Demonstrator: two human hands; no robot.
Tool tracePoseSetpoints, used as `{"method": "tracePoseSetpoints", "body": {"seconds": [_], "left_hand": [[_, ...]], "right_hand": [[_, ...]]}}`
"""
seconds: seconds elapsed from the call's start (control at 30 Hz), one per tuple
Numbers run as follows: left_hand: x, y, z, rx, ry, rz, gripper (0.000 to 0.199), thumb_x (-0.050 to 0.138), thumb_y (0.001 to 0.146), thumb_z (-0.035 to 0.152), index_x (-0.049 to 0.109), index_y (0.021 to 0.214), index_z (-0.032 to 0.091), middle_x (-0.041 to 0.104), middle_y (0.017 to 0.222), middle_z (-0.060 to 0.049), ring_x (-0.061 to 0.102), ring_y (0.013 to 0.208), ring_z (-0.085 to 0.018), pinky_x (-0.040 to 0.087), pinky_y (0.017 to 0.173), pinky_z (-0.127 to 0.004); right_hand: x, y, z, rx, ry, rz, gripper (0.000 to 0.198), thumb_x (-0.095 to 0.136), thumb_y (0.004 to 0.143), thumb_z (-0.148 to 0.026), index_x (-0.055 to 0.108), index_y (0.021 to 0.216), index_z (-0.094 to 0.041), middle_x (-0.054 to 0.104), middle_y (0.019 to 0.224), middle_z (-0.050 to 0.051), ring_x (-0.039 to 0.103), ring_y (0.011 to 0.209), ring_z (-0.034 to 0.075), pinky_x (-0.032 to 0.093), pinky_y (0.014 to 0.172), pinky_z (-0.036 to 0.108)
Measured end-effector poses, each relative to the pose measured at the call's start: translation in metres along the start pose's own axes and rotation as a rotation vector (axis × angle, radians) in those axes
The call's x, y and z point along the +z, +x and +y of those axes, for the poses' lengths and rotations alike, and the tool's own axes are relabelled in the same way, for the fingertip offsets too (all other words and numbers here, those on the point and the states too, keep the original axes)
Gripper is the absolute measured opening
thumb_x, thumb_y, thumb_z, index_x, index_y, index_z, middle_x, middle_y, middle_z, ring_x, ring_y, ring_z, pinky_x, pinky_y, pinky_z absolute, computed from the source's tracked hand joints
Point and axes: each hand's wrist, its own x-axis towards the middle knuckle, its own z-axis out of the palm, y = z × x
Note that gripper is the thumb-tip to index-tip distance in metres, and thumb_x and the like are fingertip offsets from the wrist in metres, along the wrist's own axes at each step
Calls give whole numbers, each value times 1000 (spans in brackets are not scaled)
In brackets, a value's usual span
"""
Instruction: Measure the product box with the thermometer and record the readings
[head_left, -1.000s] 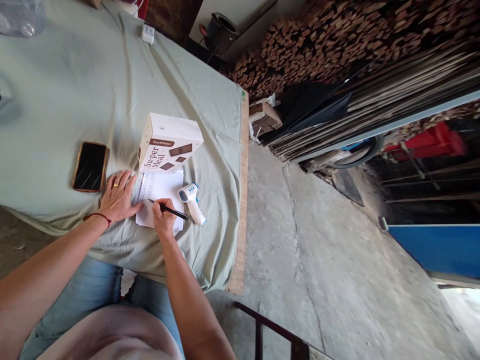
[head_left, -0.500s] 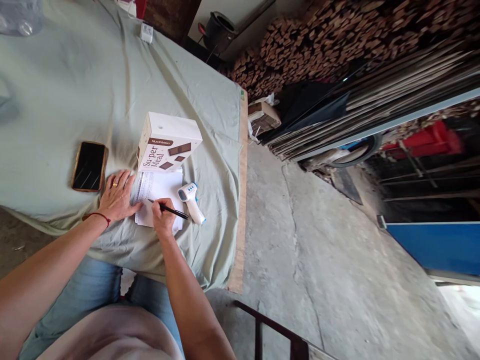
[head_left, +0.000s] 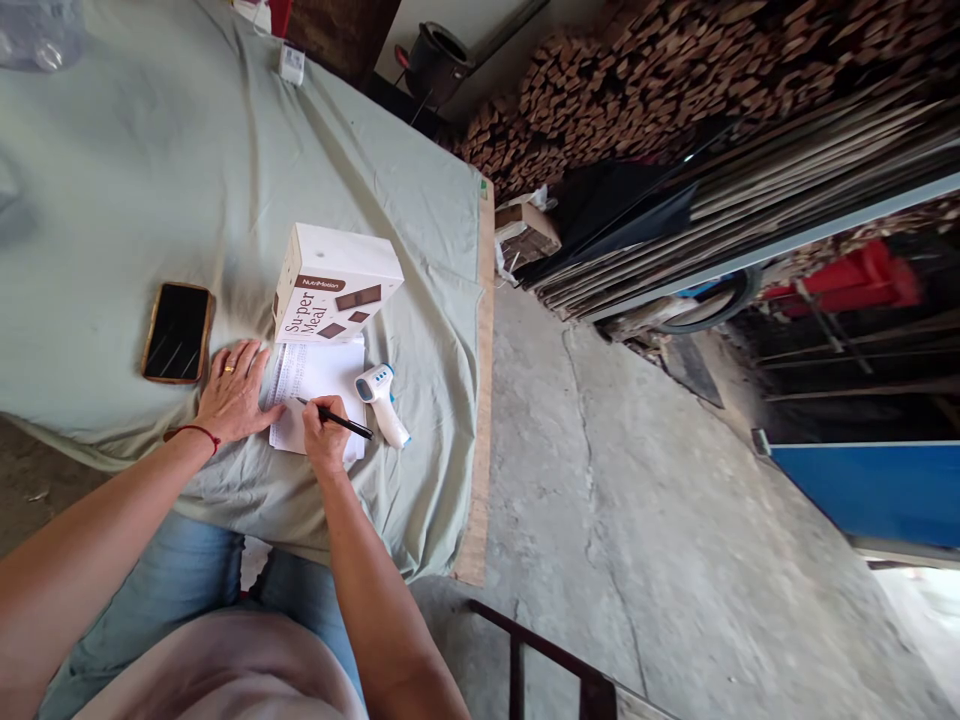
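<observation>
My right hand (head_left: 325, 432) is closed around a black pen (head_left: 345, 420), its tip at the paper (head_left: 322, 370). Rows of small marks run down the sheet's left part. My left hand (head_left: 234, 390) lies flat with fingers apart, its thumb at the paper's left edge. Behind the sheet stands a white box (head_left: 341, 285) with brown print, close against its far edge. A white and blue infrared thermometer (head_left: 384, 402) lies just right of the paper. Left of my left hand is a smartphone (head_left: 177, 333) with a dark screen.
A pale green cloth (head_left: 135, 200) with folds covers the table, whose wooden edge (head_left: 480, 440) shows at the right. A small white box (head_left: 292, 64) sits at the far edge. Beyond are a concrete floor (head_left: 540, 450), stacked firewood (head_left: 600, 100) and a dark metal frame (head_left: 517, 640).
The pen in my right hand has tilted slightly, its rear end shifting a little to the left. My left hand stays in place.
</observation>
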Motion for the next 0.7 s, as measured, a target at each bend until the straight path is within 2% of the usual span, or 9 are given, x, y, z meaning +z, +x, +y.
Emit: {"method": "tracePoseSetpoints", "body": {"seconds": [0.2, 0.53, 0.7], "left_hand": [[0, 0, -1, -2, -2, -2, 87, 63, 80, 51, 38, 151, 6, 37, 161, -23, 29, 152, -38, 17, 125, -54], [-2, 0, 1, -4, 11, -12, 89, 62, 80, 51, 37, 151, 4, 37, 160, -24, 29, 152, -37, 16, 126, -53], [-1, 0, 0, -6, 6, -14, 88, 62, 80, 50, 37, 152, 6, 37, 161, -23, 29, 152, -37, 16, 126, -53]], "right_hand": [[0, 0, -1, 4, -3, -16, 14, 49, 80, -36, 48, 74, -24, 49, 62, -5, 45, 58, 13, 40, 59, 26], [0, 0, -2, 23, -23, 43, 15, 48, 80, -38, 46, 74, -24, 51, 63, -5, 47, 59, 13, 43, 59, 27], [0, 0, 0, 23, -28, 13, 13, 49, 80, -35, 46, 73, -24, 50, 62, -5, 46, 60, 13, 42, 59, 26]]}}
